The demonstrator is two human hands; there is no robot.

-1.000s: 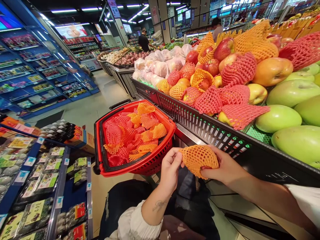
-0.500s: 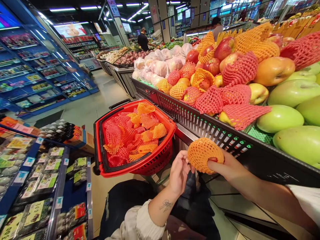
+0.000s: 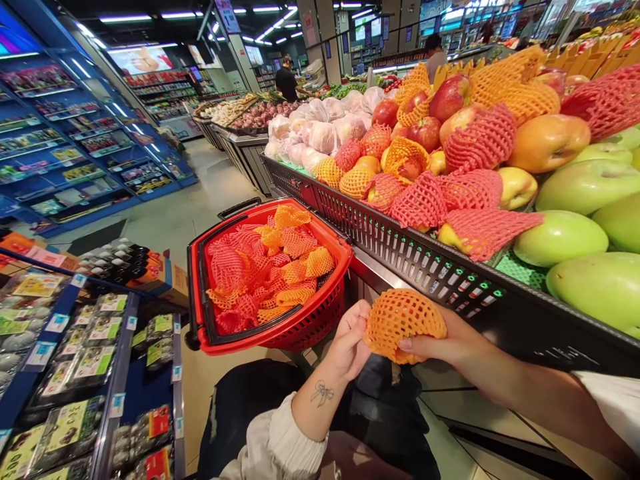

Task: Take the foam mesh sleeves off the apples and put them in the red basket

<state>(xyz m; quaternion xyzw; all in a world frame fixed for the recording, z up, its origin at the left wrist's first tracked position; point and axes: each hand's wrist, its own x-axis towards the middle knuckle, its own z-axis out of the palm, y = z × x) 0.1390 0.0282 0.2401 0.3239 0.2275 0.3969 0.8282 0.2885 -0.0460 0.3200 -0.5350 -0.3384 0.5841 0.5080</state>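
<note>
An orange foam net sleeve [image 3: 403, 321], rounded as if something is inside, sits between both hands in front of the fruit stand. My right hand [image 3: 447, 343] cups it from below and the right, thumb on its lower edge. My left hand [image 3: 349, 347] pinches its left edge. What the net covers is hidden. Just left of the hands a red shopping basket [image 3: 200, 293] is filled with several loose red and orange foam nets [image 3: 270, 267].
The black slotted display bin [image 3: 425, 257] to the right holds apples, green mangoes [image 3: 560, 237] and fruit in nets. Blue shelves of packaged goods [image 3: 75, 373] stand at the left. The aisle floor [image 3: 190, 207] runs ahead. Two people stand far back.
The netted thing rose and rounded out half a second ago, then came down a little. My left hand went from pulling the net's edge to pinching its left side.
</note>
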